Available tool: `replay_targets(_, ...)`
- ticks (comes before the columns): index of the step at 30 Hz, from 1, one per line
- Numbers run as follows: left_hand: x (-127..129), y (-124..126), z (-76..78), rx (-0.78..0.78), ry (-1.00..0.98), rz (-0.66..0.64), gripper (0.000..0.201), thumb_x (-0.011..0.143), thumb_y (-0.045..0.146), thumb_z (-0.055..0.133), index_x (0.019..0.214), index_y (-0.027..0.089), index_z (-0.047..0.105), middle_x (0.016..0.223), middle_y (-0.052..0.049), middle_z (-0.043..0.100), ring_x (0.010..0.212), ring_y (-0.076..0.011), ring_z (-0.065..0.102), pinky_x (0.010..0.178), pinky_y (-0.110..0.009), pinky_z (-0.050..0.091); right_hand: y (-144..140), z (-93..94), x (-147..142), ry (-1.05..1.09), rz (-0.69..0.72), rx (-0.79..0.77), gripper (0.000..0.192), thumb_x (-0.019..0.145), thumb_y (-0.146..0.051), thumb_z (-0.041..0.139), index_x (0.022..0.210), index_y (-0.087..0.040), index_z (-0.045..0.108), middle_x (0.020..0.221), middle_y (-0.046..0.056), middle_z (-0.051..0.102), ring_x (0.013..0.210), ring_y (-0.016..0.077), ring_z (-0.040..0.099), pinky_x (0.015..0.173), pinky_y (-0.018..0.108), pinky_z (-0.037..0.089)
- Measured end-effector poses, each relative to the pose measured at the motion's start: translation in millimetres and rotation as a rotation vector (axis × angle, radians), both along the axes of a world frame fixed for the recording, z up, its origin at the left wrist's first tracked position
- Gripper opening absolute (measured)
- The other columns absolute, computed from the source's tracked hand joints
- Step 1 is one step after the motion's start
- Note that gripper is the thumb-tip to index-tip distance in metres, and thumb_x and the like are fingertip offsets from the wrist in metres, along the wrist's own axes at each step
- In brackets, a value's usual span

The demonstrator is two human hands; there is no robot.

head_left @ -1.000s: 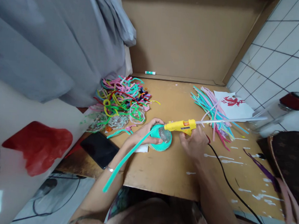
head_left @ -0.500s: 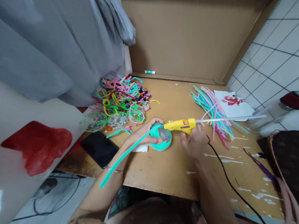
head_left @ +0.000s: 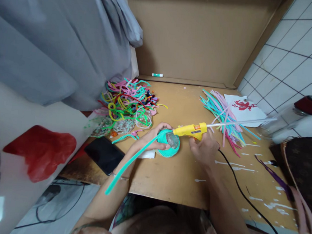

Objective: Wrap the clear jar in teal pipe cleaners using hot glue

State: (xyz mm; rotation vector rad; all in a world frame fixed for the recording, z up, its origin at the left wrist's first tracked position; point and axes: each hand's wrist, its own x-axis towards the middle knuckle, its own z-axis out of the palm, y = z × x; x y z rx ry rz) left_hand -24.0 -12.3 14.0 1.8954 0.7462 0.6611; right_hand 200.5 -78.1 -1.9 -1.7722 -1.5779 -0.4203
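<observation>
Head view: on the tabletop [head_left: 172, 183] our clear cup [head_left: 169, 144] (contents unclear) wears teal cord [head_left: 131, 162]. Our left hand [head_left: 151, 136] curls round it; our right hand [head_left: 203, 147] grips the yellow glue gun [head_left: 190, 130], nozzle at its rim.

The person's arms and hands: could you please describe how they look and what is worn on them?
Both forearms are bare, with no sleeves or gloves. The left hand has a thin silver bangle at its wrist. The right hand shows no rings or watch.
</observation>
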Motion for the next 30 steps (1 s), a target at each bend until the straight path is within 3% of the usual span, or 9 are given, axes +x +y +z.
replay_targets(8, 1, 1, -4.0, -0.072, -0.096, -0.040, 0.066, 0.066, 0.033, 0.081, 0.120, 0.022, 0.045, 0.128, -0.009, 0.056, 0.113, -0.0249, 0.056, 0.095, -0.036, 0.045, 8, -0.8, 2, 0.300, -0.055, -0.050, 0.044, 0.075, -0.046, 0.054, 0.105, -0.013, 0.059, 0.094, 0.014, 0.067, 0.091, 0.0300, 0.063, 0.079, 0.041, 0.050)
replay_targets(11, 3, 0, -3.5, -0.159, -0.172, -0.064, 0.066, 0.065, 0.030, 0.082, 0.118, 0.022, 0.043, 0.131, -0.011, 0.056, 0.118, -0.0263, 0.057, 0.096, -0.037, 0.046, 13, 1.6, 9, 0.377, -0.152, -0.125, 0.051, 0.078, -0.052, 0.054, 0.110, -0.012, 0.058, 0.101, 0.017, 0.067, 0.096, 0.0316, 0.062, 0.083, 0.043, 0.049)
replay_targets(15, 3, 0, -6.1, -0.193, -0.185, -0.065, 0.067, 0.063, 0.030, 0.083, 0.118, 0.023, 0.043, 0.133, -0.012, 0.056, 0.121, -0.0278, 0.056, 0.095, -0.037, 0.046, 16, 2.6, 20, 0.328, -0.301, -0.288, 0.047, 0.083, -0.048, 0.055, 0.108, -0.008, 0.061, 0.102, 0.020, 0.066, 0.098, 0.0316, 0.060, 0.082, 0.040, 0.047)
replay_targets(22, 4, 2, -9.9, -0.150, -0.187, -0.065, 0.066, 0.065, 0.031, 0.082, 0.117, 0.023, 0.043, 0.133, -0.012, 0.055, 0.119, -0.0265, 0.057, 0.097, -0.037, 0.046, 15, -2.9, 28, 0.182, -0.376, -0.529, 0.047, 0.089, -0.046, 0.054, 0.114, -0.006, 0.062, 0.109, 0.020, 0.065, 0.100, 0.0309, 0.062, 0.081, 0.037, 0.045)
replay_targets(30, 4, -5, 3.0, -0.128, -0.130, -0.034, 0.065, 0.063, 0.030, 0.081, 0.116, 0.021, 0.045, 0.131, -0.010, 0.056, 0.111, -0.0239, 0.059, 0.089, -0.034, 0.048, 20, -15.9, 35, 0.108, -0.415, -0.498, 0.049, 0.094, -0.045, 0.046, 0.115, -0.004, 0.063, 0.119, 0.024, 0.061, 0.112, 0.0321, 0.057, 0.088, 0.037, 0.043)
